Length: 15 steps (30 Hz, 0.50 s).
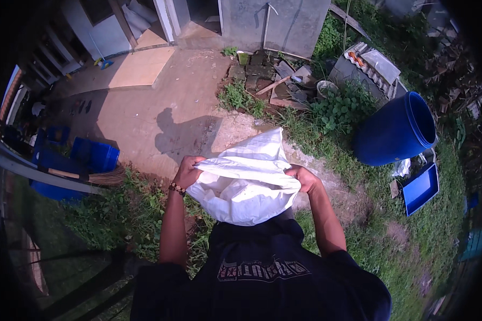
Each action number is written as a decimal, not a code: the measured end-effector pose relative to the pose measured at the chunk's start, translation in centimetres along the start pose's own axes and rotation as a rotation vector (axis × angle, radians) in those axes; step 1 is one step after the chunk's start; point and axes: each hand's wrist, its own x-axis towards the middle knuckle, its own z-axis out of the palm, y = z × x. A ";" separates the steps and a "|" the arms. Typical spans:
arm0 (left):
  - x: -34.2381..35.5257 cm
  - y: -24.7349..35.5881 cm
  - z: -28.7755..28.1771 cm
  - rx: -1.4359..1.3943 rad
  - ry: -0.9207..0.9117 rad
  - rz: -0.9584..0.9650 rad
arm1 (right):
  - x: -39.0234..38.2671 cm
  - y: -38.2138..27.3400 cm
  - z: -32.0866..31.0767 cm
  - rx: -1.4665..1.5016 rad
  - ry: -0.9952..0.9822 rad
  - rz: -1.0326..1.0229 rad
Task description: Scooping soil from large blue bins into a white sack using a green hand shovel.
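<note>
White, creased material spreads across the middle of the frame: a sack [241, 200], held in front of my dark shirt [262, 289]. My left hand [187, 172] grasps the sack's left edge, fingers clenched on the rim, with a beaded bracelet [177, 188] around that wrist. My right hand [303, 178] grips the right edge, its fingertips partly hidden by the folds. Between my hands the rim sags in a loose band, and one corner of the cloth juts toward the top of the frame. What lies down inside, I cannot tell.

My arms stand apart, elbows out, with room on either side of them. The broadest flat stretch is the paved ground [139, 120] at upper left, where my shadow falls. Its right edge breaks off at rubble [286, 88] and weeds, upper centre. At left, a straw broom [106, 177] and a blue crate [93, 154] bound it, near the leafy plants [126, 222] beside my left forearm. Right of centre, a blue barrel [383, 131] sits on the grass, well apart from my right hand; a blue tray [420, 188] lies just below it.
</note>
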 end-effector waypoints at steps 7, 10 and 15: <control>7.9 -1.1 -3.2 0.384 0.367 -0.089 | 19.6 -14.7 -4.1 0.247 -0.198 0.181; 15.3 2.4 -1.9 0.874 0.562 0.018 | 27.1 -18.4 -3.5 0.127 -0.170 0.184; 25.5 -0.1 -4.7 0.882 0.431 -0.024 | 35.7 -25.9 0.4 -0.273 -0.255 0.246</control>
